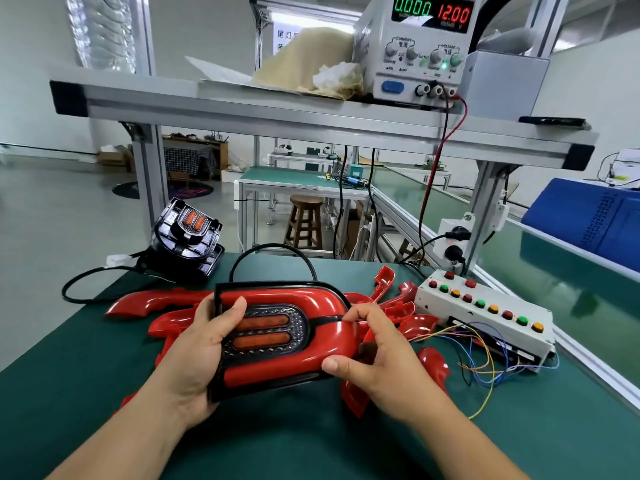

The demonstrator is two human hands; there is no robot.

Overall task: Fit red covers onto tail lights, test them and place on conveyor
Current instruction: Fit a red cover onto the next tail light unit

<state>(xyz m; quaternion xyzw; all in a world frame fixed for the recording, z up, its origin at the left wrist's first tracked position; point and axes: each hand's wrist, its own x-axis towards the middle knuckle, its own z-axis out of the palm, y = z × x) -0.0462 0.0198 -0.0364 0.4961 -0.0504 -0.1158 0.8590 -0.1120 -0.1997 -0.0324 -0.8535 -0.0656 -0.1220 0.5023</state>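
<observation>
Tail light (277, 341), with its U-shaped red cover (311, 299) seated on the black housing, is held face up just above the green worktop (311, 438) between both hands. The left hand (201, 351) grips the light's left end, thumb laid across the clear lens with its two orange bars and fingers curled behind. The right hand (377, 355) grips the rounded right end, thumb pressed on the lower red arm and forefinger hooked over the black gap between the arms. A black cable (273, 251) loops up from behind the housing.

Under and around the hands, loose red covers (166, 299) lie scattered on the worktop. At the far left corner sits a stack of uncovered tail lights (188, 237). To the right stands a white button box (485, 313) with red, green and orange buttons and coloured wires (478, 362) spilling from its front. Beyond it runs the green conveyor (554, 271). On the shelf (242, 105) overhead, a power supply (422, 46) reads 0.000 and 12.00.
</observation>
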